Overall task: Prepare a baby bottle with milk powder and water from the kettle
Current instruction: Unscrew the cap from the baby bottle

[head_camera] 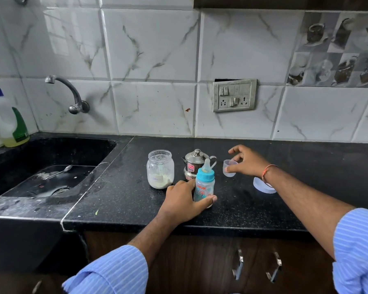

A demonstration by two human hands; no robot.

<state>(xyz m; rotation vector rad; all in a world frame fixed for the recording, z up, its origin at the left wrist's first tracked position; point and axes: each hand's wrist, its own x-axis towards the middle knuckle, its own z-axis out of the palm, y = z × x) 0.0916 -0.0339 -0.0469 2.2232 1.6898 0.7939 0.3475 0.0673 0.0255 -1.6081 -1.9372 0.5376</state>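
The left hand (184, 199) has its grip round the baby bottle (204, 183), which stands upright on the counter (306, 166) with its teat on. The right hand (245, 161) pinches a small clear cap (229, 168). Just behind stand the open powder jar (160, 171) and the kettle (194, 164), so a careless elbow could likely tip either.

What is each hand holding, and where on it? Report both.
The left hand grips the baby bottle round its lower body. The right hand pinches the small clear cap by its side wall.
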